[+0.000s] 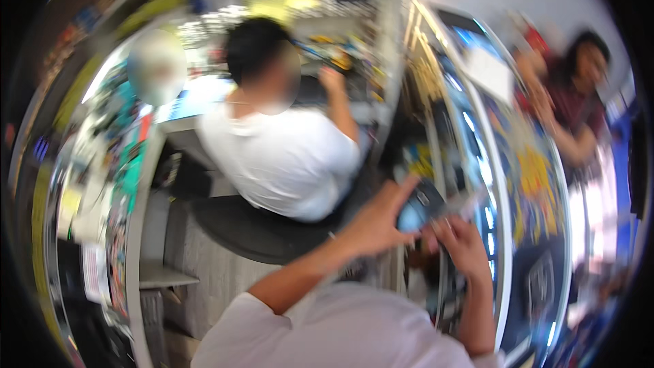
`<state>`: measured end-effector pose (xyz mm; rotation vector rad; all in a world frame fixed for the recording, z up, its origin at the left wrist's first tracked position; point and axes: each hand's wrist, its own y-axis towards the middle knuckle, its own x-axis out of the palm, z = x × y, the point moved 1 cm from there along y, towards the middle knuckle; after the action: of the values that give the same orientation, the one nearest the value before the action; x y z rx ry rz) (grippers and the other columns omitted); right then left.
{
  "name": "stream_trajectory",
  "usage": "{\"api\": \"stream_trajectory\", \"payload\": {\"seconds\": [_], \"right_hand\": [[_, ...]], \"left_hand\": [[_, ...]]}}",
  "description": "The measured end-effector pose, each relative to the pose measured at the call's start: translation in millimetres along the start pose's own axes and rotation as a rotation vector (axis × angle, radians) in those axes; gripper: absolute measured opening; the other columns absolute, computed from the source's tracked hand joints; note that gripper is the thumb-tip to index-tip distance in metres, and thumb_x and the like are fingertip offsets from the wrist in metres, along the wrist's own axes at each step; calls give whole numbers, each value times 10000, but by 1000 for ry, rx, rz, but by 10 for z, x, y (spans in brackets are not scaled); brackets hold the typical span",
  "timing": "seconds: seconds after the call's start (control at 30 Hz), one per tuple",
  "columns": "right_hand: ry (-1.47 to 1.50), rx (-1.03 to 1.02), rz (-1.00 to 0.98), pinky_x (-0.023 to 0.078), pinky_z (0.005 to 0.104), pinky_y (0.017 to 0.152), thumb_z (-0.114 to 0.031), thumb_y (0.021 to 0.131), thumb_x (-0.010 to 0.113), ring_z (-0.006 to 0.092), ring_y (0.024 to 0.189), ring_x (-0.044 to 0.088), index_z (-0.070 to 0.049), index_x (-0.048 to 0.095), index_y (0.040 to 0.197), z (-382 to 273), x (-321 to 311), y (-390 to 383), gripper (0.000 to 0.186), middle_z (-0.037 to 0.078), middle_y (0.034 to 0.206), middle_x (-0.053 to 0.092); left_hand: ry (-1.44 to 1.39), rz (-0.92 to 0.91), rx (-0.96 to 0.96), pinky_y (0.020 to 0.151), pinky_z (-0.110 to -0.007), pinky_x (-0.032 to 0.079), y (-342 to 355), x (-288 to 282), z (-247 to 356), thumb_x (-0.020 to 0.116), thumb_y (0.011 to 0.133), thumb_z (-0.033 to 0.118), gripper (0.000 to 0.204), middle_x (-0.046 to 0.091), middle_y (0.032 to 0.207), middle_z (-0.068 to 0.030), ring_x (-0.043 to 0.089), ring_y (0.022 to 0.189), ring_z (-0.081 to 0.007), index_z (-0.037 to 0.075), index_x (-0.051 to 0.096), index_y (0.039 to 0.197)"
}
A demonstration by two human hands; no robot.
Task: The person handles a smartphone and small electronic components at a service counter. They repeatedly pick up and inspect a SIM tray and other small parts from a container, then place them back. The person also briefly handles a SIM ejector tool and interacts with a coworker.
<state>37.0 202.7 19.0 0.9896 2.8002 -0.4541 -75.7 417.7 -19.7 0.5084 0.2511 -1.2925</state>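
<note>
In front of me on the right, my left hand (383, 220) grips a dark, bluish phone-like device (413, 210) between the thumb below and the fingers above. A small rounded module shows near its upper corner. My right hand (460, 240) is close against the device's right side, with fingers pinched together. Just above those fingers is a pale, see-through piece (466, 202), blurred; it looks like thin clear plastic, and I cannot tell for certain that the right fingers hold it.
A person in a white shirt (286, 157) sits ahead on a dark chair (238, 228) at a cluttered bench. Glass display cases (501, 218) run along my right. Another person (579, 95) stands beyond them. Crowded shelves (88, 197) line the left.
</note>
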Motion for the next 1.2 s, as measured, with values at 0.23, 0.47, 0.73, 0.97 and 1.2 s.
{"api": "stream_trajectory", "payload": {"seconds": [0.23, 0.47, 0.73, 0.97, 1.2], "right_hand": [[-517, -35, 24, 514, 298, 739, -166, 912, 818, 100, 807, 673, 99, 732, 1236, 132, -7, 104, 427, 64, 842, 765], [407, -40, 84, 570, 324, 874, -348, 1085, 679, 188, 982, 729, 51, 690, 1291, 551, 363, 361, 449, 113, 1116, 771], [294, -152, 198, 584, 306, 859, -306, 1109, 645, 161, 983, 719, 24, 641, 1364, 523, 200, 146, 417, 91, 1159, 752], [60, -50, 340, 535, 303, 884, -331, 1094, 662, 128, 1013, 665, 20, 691, 1305, 404, 50, -172, 411, 59, 1131, 748], [143, 45, 360, 532, 282, 748, -401, 1068, 708, 77, 813, 634, 9, 725, 1196, 423, -83, -333, 430, 6, 948, 740]], "left_hand": [[-1131, 79, -426, 1035, -359, 532, -95, 38, -435, 571, 1028, 449, 863, 537, 1556, -161, 628, 1305, -240, 32, 232, 1704], [-1224, 25, -456, 1101, -319, 463, -152, 530, -196, 495, 1105, 432, 602, 627, 1462, -94, 589, 1327, -183, 27, 521, 1551], [-735, 113, -274, 1060, -301, 469, 366, 459, -6, 589, 1110, 182, 406, 634, 1371, -95, 608, 1209, -159, 35, 617, 1488], [-787, -68, -474, 968, -305, 530, 470, 583, 110, 724, 1051, 255, 449, 759, 1182, -70, 667, 1073, -139, -39, 675, 1388], [-750, -231, -410, 945, -294, 531, 657, 531, 121, 754, 1030, 224, 512, 731, 1238, -65, 660, 1055, -129, -66, 631, 1433]]}}
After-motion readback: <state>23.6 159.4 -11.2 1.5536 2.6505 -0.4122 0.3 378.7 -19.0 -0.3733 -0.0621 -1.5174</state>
